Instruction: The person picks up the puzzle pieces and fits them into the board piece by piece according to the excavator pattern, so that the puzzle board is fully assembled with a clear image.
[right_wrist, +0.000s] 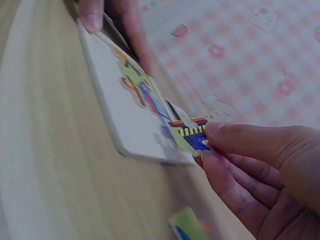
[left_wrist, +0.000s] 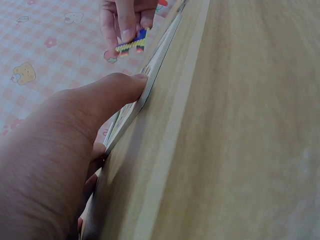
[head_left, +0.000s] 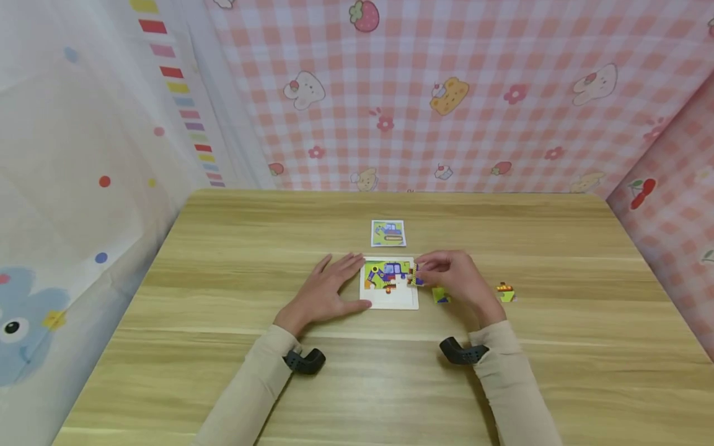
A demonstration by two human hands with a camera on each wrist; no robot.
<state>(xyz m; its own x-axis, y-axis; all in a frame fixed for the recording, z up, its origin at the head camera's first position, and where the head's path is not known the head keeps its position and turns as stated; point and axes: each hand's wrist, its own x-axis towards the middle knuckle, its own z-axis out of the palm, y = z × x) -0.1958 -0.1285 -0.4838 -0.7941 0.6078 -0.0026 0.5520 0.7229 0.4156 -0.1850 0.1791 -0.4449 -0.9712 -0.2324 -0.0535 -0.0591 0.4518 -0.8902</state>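
A white square puzzle tray (head_left: 390, 300) lies on the table, its upper part filled with joined pieces picturing a blue digger. My left hand (head_left: 326, 290) rests at the tray's left side, fingers fairly straight, with the thumb on its edge in the left wrist view. Between thumb and fingertips my right hand (head_left: 454, 275) pinches a puzzle piece (right_wrist: 194, 136), blue with a yellow-and-black striped band. That piece is raised above the tray's right side. A green and blue loose piece (head_left: 441, 295) lies just right of the tray, below the right hand.
Another loose piece (head_left: 506, 292), yellow-green with a red and orange top, lies farther right on the wooden table (head_left: 223, 279). Behind the tray sits a small picture card (head_left: 388, 233) of a blue digger. A pink checked cloth (head_left: 474, 93) hangs along the table's far edge.
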